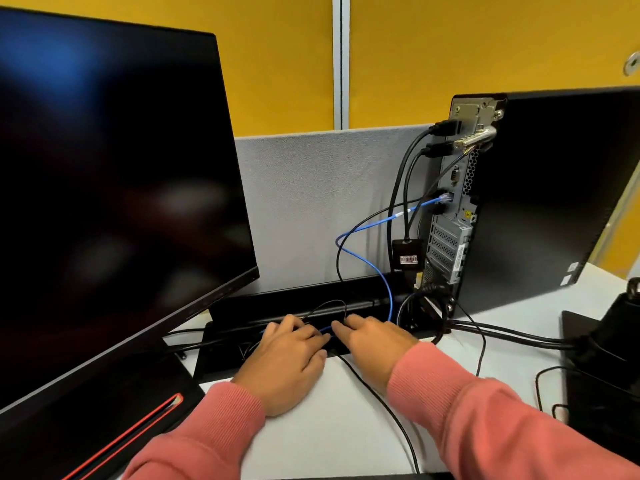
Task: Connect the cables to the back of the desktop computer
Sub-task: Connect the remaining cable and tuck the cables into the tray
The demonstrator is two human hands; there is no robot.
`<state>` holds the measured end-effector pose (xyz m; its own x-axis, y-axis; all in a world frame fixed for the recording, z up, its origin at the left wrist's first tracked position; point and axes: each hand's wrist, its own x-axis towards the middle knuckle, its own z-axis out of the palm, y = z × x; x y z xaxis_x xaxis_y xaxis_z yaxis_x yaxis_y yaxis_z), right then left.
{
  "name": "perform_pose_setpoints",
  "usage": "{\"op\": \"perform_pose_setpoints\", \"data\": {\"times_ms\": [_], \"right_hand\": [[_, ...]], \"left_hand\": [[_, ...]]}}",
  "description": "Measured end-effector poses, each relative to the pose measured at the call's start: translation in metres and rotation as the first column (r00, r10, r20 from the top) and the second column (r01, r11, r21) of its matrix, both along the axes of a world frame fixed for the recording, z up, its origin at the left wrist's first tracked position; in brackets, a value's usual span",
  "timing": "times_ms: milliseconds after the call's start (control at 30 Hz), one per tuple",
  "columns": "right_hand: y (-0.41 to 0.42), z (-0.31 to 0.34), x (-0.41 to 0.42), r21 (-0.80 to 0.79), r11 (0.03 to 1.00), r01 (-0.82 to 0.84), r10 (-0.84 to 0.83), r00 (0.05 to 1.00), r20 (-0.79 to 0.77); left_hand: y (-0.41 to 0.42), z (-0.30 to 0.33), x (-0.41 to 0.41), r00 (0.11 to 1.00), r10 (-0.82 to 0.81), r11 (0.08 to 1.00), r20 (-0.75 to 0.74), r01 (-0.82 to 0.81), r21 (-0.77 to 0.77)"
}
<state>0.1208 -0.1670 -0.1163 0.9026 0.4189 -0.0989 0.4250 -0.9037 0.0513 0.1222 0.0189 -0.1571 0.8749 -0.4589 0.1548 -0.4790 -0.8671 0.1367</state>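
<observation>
**Fingers down in the cable tray, tower already half wired**

Fingers [304, 332] of both hands reach forward over the black cable tray [294, 299] that runs along the desk's back edge, below the grey partition [311, 202]. The left hand [284, 362] lies flat and relaxed, palm down, its fingertips among the loose leads; it does not look closed on anything. The right hand [374, 341] reaches in the same way just beside it, and whether its fingertips pinch a lead cannot be told, since they dip into the dark tray. A thin black cable [377, 396] runs between the two hands toward the desk's near edge, and a short blue stretch shows between the fingertips. My guess is that the hands are there to sort out which lead comes next.

The desktop computer [540, 202] stands upright at the desk's back right, turned so its rear panel faces left toward the hands, which keeps the ports in reach. Several leads are already seated: two black plugs [446, 128] near the top of the panel, and the blue network cable [398, 216] lower down, looping to the tray. A small black adapter [407, 254] hangs from one lead beside the panel.

The monitor [114, 188] fills the desk's left side, its screen dark
</observation>
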Motion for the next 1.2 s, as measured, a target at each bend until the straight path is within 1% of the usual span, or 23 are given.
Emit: {"op": "perform_pose_setpoints", "data": {"times_ms": [133,233,333,467,567,667,800,967,1100,1200], "right_hand": [[0.002,-0.006,0.001,-0.054,0.997,0.055,-0.051,0.997,0.061],[0.002,-0.009,0.002,-0.098,0.993,0.064,-0.06,0.997,0.04],[0.003,-0.01,0.007,-0.102,0.991,0.082,-0.08,0.996,0.027],[0.006,-0.012,0.013,-0.157,0.984,0.086,-0.082,0.996,0.031],[0.008,-0.014,0.016,-0.186,0.979,0.08,-0.078,0.997,0.014],[0.011,-0.013,0.02,-0.183,0.979,0.086,-0.094,0.995,-0.034],[0.012,-0.011,0.022,-0.164,0.983,0.086,-0.096,0.994,-0.054],[0.011,-0.013,0.018,-0.171,0.983,0.071,-0.075,0.997,-0.016],[0.011,-0.012,0.017,-0.092,0.994,0.067,-0.067,0.998,0.0],[0.01,-0.009,0.014,-0.036,0.998,0.047,-0.045,0.997,0.057]], "left_hand": [[0.001,0.002,0.0,1.0,0.004,1.0,-0.014,-0.005,-0.027],[0.005,-0.002,0.001,0.998,0.025,0.997,-0.051,-0.028,-0.07],[0.01,-0.006,0.004,0.997,0.05,0.993,-0.067,-0.056,-0.102],[0.008,-0.006,0.007,0.999,-0.007,0.999,-0.052,0.004,-0.046],[0.006,-0.005,0.007,0.999,-0.013,1.0,-0.045,0.013,-0.018],[0.005,-0.005,0.006,0.996,-0.005,1.0,-0.087,0.004,-0.012],[0.006,-0.005,0.006,0.997,-0.003,1.0,-0.077,0.003,-0.001],[0.007,-0.005,0.006,0.998,-0.015,0.999,-0.061,0.013,-0.03],[0.007,-0.002,0.005,0.999,-0.018,0.999,-0.028,0.016,-0.045],[0.008,-0.001,0.004,1.0,-0.019,0.998,-0.006,0.019,-0.057]]}}
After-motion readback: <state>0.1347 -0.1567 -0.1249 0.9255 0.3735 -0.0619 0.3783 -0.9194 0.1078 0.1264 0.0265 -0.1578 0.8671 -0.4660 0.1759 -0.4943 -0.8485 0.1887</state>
